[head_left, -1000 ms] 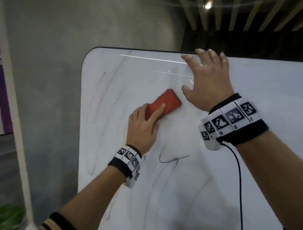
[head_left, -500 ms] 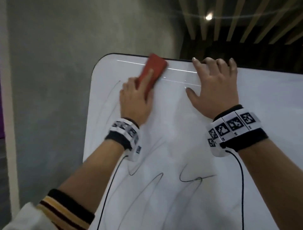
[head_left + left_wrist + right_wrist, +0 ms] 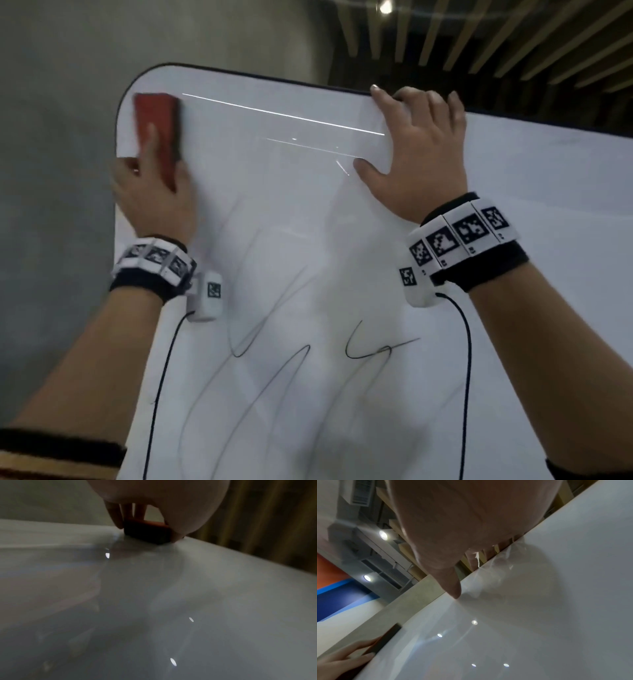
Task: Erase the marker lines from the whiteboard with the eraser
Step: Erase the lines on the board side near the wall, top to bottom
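Note:
A white whiteboard with a dark rim fills the head view. Black marker lines loop across its lower half, with fainter grey traces above them. My left hand grips a red eraser flat against the board's top left corner; in the left wrist view the eraser sits between my fingers and thumb. My right hand rests on the board's top edge, fingers hooked over the rim and thumb on the surface. The eraser also shows in the right wrist view.
A grey concrete wall stands left of the board. Wooden ceiling slats and a lamp hang above. Black cables run down from both wristbands across the board.
My left hand has swept the eraser from the board's middle up to the top edge, then left into the top corner. The right hand stays on the top edge.

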The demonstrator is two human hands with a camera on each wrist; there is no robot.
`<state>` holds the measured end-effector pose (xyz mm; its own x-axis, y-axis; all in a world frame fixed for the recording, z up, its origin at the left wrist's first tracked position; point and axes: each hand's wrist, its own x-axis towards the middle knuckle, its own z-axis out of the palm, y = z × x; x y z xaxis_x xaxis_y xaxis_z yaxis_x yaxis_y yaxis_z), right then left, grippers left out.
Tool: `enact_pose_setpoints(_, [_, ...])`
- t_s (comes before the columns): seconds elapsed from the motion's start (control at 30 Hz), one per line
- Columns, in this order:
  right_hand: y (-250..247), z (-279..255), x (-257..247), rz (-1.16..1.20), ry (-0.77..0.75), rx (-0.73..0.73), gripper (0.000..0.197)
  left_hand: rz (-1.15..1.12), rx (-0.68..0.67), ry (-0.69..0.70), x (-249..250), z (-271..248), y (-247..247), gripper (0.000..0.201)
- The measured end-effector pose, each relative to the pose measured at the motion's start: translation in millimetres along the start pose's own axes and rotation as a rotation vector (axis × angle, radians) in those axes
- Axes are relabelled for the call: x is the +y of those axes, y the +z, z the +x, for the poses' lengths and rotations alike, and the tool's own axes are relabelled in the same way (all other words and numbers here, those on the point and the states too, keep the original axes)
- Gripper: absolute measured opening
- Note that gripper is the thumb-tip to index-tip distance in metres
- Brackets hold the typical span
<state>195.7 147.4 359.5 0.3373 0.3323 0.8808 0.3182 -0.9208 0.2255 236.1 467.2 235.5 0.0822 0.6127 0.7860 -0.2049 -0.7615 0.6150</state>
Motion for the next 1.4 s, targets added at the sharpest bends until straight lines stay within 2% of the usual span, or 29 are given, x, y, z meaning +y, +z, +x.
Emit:
enact_pose_setpoints(0.03, [-0.2, 0.0, -0.5, -0.001, 0.003, -0.003, 0.08, -0.001, 0.02, -0.172, -12.4, 11.7, -1.3, 0.062])
enact_pose_setpoints(0.07, [-0.3, 0.0, -1.6, 0.001, 0.008, -0.006, 0.08, 0.012, 0.021, -0.267, -17.6, 16.0, -1.9, 0.063])
enact_pose_setpoints(0.1, [-0.6, 0.3, -3.0, 0.005, 0.016, -0.003, 0.08, 0.041, 0.011, -0.271, -14.0, 12.3, -3.4, 0.063])
enact_pose_setpoints(0.13, [-0.6, 0.6, -5.4, 0.01, 0.031, 0.006, 0.08, 0.059, -0.01, -0.197, -3.7, 1.7, -5.5, 0.061])
enact_pose_setpoints(0.27, [0.3, 1.7, -30.4, 0.0, 0.101, 0.027, 0.079, -0.019, -0.196, 0.437, 63.0, -69.1, -15.1, 0.053])
enact_pose_setpoints(0.3, [1.9, 1.0, -40.2, -0.001, 0.088, 0.017, 0.08, -0.039, -0.223, 0.515, 70.7, -76.4, -13.3, 0.051])
enact_pose_setpoints(0.33, [3.7, 0.4, -49.4, -0.003, 0.059, 0.002, 0.079, -0.067, -0.226, 0.533, 73.5, -71.7, -12.7, 0.049])
enact_pose_setpoints(0.43, [7.7, -1.2, -58.2, -0.035, -0.005, -0.077, 0.081, -0.005, -0.105, 0.377, 45.9, -24.8, -7.2, 0.05])
enact_pose_setpoints(0.57, [0.9, -4.0, -40.0, -0.051, -0.061, -0.12, 0.081, -0.001, -0.022, -0.167, -13.8, 34.9, -10.6, 0.06])
enact_pose_setpoints(0.6, [-0.9, -4.3, -37.7, -0.058, -0.068, -0.127, 0.081, 0.008, -0.031, -0.229, -15.4, 32.6, -11.7, 0.061])
enact_pose_setpoints(0.63, [-1.8, -4.8, -37.4, -0.061, -0.068, -0.129, 0.081, 0.025, -0.05, -0.223, -11.5, 21.2, -13.5, 0.06])
enact_pose_setpoints(0.67, [-2.1, -4.6, -39.0, -0.06, -0.06, -0.126, 0.081, 0.03, -0.067, -0.145, -3.5, 3.8, -16.8, 0.059])
enact_pose_setpoints(0.7, [-1.6, -4.3, -41.2, -0.058, -0.049, -0.117, 0.081, 0.005, -0.089, -0.002, 6.0, -20.8, -20.0, 0.056])
enact_pose_setpoints(0.8, [1.8, -5.4, -47.5, -0.055, -0.029, -0.071, 0.079, -0.044, -0.251, 0.508, 25.1, -111.7, -29.8, 0.046])
enact_pose_setpoints(0.83, [3.5, -6.1, -49.9, -0.052, -0.026, -0.059, 0.079, -0.04, -0.288, 0.598, 24.0, -124.7, -33.6, 0.045])
enact_pose_setpoints(0.87, [4.9, -6.8, -50.8, -0.047, -0.024, -0.054, 0.078, -0.037, -0.302, 0.629, 19.4, -121.9, -34.1, 0.044])
enact_pose_setpoints(0.9, [6.1, -7.1, -51.4, -0.044, -0.023, -0.052, 0.078, -0.034, -0.276, 0.577, 12.2, -109.4, -32.9, 0.044])
enact_pose_setpoints(0.93, [7.0, -6.5, -51.1, -0.042, -0.023, -0.052, 0.078, -0.032, -0.216, 0.463, 2.4, -90.5, -28.1, 0.046])
enact_pose_setpoints(1.0, [7.8, -5.9, -49.4, -0.043, -0.03, -0.058, 0.078, -0.026, -0.085, 0.113, -17.5, -44.6, -21.5, 0.052])
enact_pose_setpoints(1.07, [7.8, -5.5, -47.9, -0.036, -0.032, -0.064, 0.079, -0.044, -0.049, -0.194, -24.8, -20.5, -20.1, 0.057])
enact_pose_setpoints(1.1, [7.5, -4.9, -47.9, -0.031, -0.026, -0.067, 0.079, -0.027, -0.063, -0.222, -18.6, -23.7, -20.1, 0.058])
enact_pose_setpoints(1.13, [7.7, -5.0, -48.5, -0.026, -0.021, -0.069, 0.079, -0.011, -0.1, -0.144, -8.9, -36.2, -22.1, 0.057])
enact_pose_setpoints(1.17, [7.8, -5.1, -49.4, -0.023, -0.017, -0.066, 0.079, -0.024, -0.138, 0.011, 1.8, -55.2, -25.2, 0.055])
enact_pose_setpoints(1.23, [8.9, -5.8, -51.1, -0.028, -0.01, -0.054, 0.079, -0.059, -0.238, 0.413, 13.6, -99.8, -28.7, 0.049])
enact_pose_setpoints(1.27, [9.5, -6.5, -51.7, -0.035, -0.011, -0.05, 0.078, -0.053, -0.298, 0.561, 12.8, -115.3, -31.9, 0.047])
enact_pose_setpoints(1.3, [10.1, -7.3, -51.5, -0.043, -0.016, -0.048, 0.079, -0.032, -0.325, 0.639, 7.6, -117.4, -34.1, 0.047])
enact_pose_setpoints(1.33, [10.3, -7.3, -51.3, -0.048, -0.023, -0.049, 0.079, -0.022, -0.307, 0.626, -2.2, -107.6, -34.5, 0.047])
enact_pose_setpoints(1.37, [10.2, -7.2, -50.4, -0.054, -0.03, -0.056, 0.079, -0.023, -0.253, 0.52, -14.8, -94.7, -32.4, 0.048])
enact_pose_setpoints(1.4, [10.2, -7.0, -49.0, -0.062, -0.038, -0.067, 0.08, -0.029, -0.187, 0.339, -27.3, -79.7, -30.7, 0.051])
